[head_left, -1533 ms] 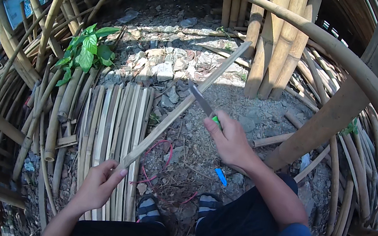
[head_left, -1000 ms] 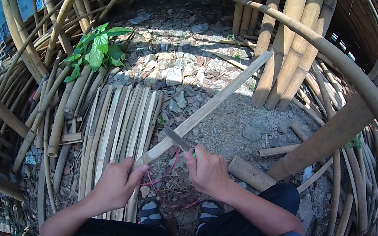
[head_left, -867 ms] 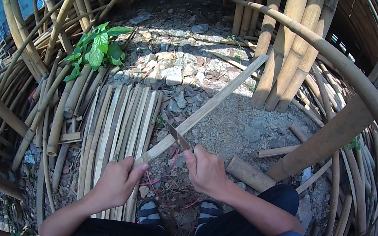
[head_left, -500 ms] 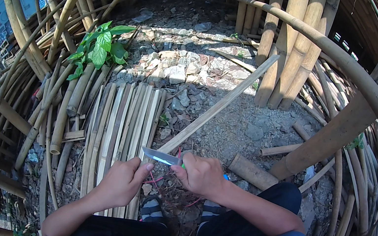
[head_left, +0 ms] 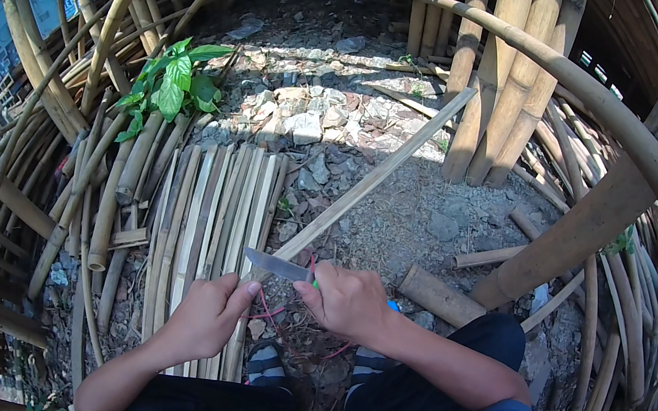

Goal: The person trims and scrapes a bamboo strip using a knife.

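One hand, the left hand [head_left: 207, 311], is holding the near end of a long bamboo strip [head_left: 378, 174], its thumb lying against the wood, while the right hand [head_left: 347, 303] is wrapping its fingers round the green handle of a knife [head_left: 277, 265]. The blade is pointing leftward from the right hand and crossing the strip just beyond the left thumb. From there the strip is slanting away, forward and rightward of both hands, its far end showing in front of some upright bamboo poles [head_left: 491, 93]. Beneath and beyond the left hand, a row of split strips [head_left: 194, 218] is lying side by side on the ground. Pink cord [head_left: 269, 315] is trailing on the ground between the two hands, and striped footwear [head_left: 265, 365] is showing closer to the body. Just right of the right hand, a small blue object [head_left: 393, 306] is peeking out, mostly hidden; farther right, a short bamboo tube [head_left: 440, 296] is lying. Well beyond the left hand, a leafy green plant [head_left: 178, 76] is catching light.
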Available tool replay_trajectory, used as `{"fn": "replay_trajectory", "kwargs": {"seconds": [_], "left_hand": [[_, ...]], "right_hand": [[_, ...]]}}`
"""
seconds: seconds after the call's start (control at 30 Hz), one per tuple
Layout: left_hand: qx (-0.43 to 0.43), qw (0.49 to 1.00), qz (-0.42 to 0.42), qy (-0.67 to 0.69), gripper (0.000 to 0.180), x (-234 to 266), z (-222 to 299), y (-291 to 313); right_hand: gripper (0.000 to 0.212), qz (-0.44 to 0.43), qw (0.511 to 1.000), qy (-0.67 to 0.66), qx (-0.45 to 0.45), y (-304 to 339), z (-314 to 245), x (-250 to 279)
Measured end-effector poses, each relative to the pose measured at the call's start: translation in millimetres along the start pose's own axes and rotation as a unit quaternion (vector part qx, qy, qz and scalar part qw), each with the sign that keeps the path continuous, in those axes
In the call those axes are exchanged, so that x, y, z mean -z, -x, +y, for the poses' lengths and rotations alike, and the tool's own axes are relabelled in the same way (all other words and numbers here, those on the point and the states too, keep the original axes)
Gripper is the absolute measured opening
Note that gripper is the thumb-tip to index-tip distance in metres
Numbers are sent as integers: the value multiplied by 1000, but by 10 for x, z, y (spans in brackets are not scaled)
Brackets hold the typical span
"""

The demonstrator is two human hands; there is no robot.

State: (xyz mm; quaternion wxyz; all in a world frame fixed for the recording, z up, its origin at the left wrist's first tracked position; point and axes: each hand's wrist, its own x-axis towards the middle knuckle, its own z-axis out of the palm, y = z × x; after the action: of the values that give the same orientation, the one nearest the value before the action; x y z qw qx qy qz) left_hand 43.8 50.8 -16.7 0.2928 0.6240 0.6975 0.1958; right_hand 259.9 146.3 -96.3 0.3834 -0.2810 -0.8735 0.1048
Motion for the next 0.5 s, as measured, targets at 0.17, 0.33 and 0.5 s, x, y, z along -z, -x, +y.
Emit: {"fn": "replay_trajectory", "kwargs": {"seconds": [0.17, 0.33, 0.5], "left_hand": [[-8, 1000, 16, 9, 49, -12, 10, -12], [-16, 999, 30, -9, 53, 11, 25, 4], [-34, 998, 46, -13, 52, 16, -20, 10]], "right_hand": [[44, 77, 991, 104, 37, -110, 414, 135], [44, 68, 983, 166, 45, -174, 597, 314], [45, 71, 987, 141, 17, -176, 466, 268]]}}
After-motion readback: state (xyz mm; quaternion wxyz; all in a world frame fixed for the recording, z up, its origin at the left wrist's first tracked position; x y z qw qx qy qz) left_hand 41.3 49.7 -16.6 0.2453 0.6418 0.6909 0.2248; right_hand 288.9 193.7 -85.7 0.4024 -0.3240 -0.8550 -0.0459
